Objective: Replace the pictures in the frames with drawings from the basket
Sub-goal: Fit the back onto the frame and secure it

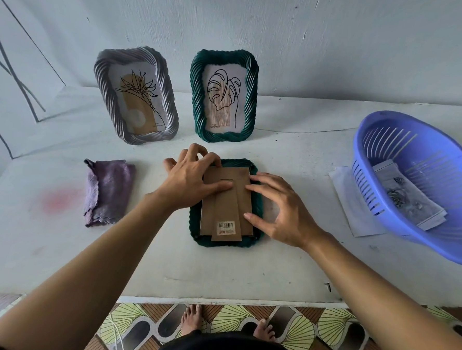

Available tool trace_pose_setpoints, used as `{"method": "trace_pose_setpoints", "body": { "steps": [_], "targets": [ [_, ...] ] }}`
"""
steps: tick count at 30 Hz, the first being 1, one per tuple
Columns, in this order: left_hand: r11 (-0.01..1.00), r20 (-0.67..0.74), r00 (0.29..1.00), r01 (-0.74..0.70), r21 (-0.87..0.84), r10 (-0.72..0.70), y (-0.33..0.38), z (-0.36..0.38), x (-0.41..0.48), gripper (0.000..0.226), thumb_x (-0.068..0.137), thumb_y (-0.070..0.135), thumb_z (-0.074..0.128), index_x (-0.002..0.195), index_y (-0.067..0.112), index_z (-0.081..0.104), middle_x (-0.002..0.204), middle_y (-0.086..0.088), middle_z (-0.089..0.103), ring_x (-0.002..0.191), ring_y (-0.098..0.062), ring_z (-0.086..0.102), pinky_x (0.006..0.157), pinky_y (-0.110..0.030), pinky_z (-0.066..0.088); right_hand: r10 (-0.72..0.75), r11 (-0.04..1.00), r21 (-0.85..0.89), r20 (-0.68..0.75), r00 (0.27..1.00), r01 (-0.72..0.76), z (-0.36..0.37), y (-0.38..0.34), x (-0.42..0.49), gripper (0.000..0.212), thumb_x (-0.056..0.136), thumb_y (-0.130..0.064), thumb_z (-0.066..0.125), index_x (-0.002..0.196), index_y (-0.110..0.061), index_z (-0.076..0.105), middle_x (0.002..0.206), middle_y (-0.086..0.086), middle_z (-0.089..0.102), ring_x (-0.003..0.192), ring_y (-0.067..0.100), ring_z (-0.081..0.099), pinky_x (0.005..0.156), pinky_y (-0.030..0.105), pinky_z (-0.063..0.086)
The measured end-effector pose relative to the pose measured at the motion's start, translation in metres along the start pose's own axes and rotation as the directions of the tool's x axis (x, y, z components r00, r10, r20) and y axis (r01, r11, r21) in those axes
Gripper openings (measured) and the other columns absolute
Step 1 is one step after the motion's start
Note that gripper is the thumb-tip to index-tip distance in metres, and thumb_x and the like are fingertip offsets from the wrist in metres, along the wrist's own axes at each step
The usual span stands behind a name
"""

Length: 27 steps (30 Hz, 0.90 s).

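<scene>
A dark green frame [196, 227] lies face down in the middle of the table, its brown cardboard back [227, 201] with a barcode sticker facing up. My left hand [190, 176] rests on the top left of that back, fingertips at the upper edge and thumb pressing near the stand's slot. My right hand [279, 207] lies over the right edge, fingers spread and touching the cardboard. A grey frame [166, 108] and a second green frame [249, 94] stand upright at the back, each with a line drawing of a plant. The blue basket [411, 218] at right holds drawings [407, 197].
A folded purple cloth [107, 191] lies left of the face-down frame. A white sheet [357, 207] lies partly under the basket. The wall rises right behind the standing frames. The table's front edge is close to my body, with patterned floor and my feet below.
</scene>
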State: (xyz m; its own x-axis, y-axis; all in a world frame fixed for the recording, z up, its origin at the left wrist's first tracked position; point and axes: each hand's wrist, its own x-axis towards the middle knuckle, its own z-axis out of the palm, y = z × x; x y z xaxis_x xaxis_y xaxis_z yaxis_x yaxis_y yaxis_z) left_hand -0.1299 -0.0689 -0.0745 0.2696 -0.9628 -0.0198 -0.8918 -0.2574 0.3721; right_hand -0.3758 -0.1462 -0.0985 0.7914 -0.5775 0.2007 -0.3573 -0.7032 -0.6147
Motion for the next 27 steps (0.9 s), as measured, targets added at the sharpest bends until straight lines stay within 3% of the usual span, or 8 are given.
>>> {"method": "trace_pose_setpoints", "body": {
  "steps": [9,16,21,27],
  "targets": [
    [0.999,-0.123,0.992,0.012,-0.051,-0.018,-0.0007,0.0066,-0.002,0.068,0.07,0.087,0.054,0.112,0.033,0.06,0.123,0.009,0.044,0.119,-0.016,0.047,0.099,-0.049,0.032,-0.01,1.0,0.002,-0.008,1.0,0.01,-0.0003,-0.0018,0.0006,0.057,0.086,-0.043,0.073,0.136,-0.018,0.059,0.151,-0.008,0.043,0.143,0.007,0.031,0.117,0.032,0.032],
    [0.996,-0.128,0.992,0.005,-0.092,-0.017,-0.0003,0.0043,0.0009,0.064,0.069,0.081,0.064,0.107,0.029,0.06,0.117,0.01,0.045,0.113,-0.012,0.049,0.091,-0.039,0.025,0.001,1.0,0.008,-0.024,1.0,-0.001,0.0009,-0.0001,0.0009,0.06,0.084,-0.046,0.075,0.135,-0.018,0.06,0.148,-0.007,0.048,0.144,0.005,0.031,0.118,0.03,0.03],
    [1.0,-0.12,0.992,-0.028,-0.001,0.028,0.0011,0.0023,-0.0027,0.062,0.074,0.085,0.051,0.116,0.039,0.058,0.123,0.01,0.044,0.119,-0.015,0.046,0.092,-0.041,0.022,0.002,1.0,0.022,-0.021,1.0,-0.001,0.0007,-0.0002,0.0016,0.061,0.083,-0.049,0.074,0.135,-0.019,0.06,0.148,-0.007,0.048,0.143,0.006,0.032,0.117,0.037,0.034],
    [0.999,-0.095,0.995,-0.025,0.038,0.028,0.0007,0.0036,0.0001,0.065,0.072,0.088,0.045,0.114,0.04,0.059,0.126,0.008,0.043,0.123,-0.018,0.044,0.093,-0.041,0.019,0.002,1.0,0.026,-0.021,1.0,-0.002,0.0001,-0.0007,0.0014,0.063,0.082,-0.05,0.075,0.135,-0.018,0.06,0.146,-0.007,0.049,0.142,0.007,0.034,0.116,0.038,0.036]
  ]
}}
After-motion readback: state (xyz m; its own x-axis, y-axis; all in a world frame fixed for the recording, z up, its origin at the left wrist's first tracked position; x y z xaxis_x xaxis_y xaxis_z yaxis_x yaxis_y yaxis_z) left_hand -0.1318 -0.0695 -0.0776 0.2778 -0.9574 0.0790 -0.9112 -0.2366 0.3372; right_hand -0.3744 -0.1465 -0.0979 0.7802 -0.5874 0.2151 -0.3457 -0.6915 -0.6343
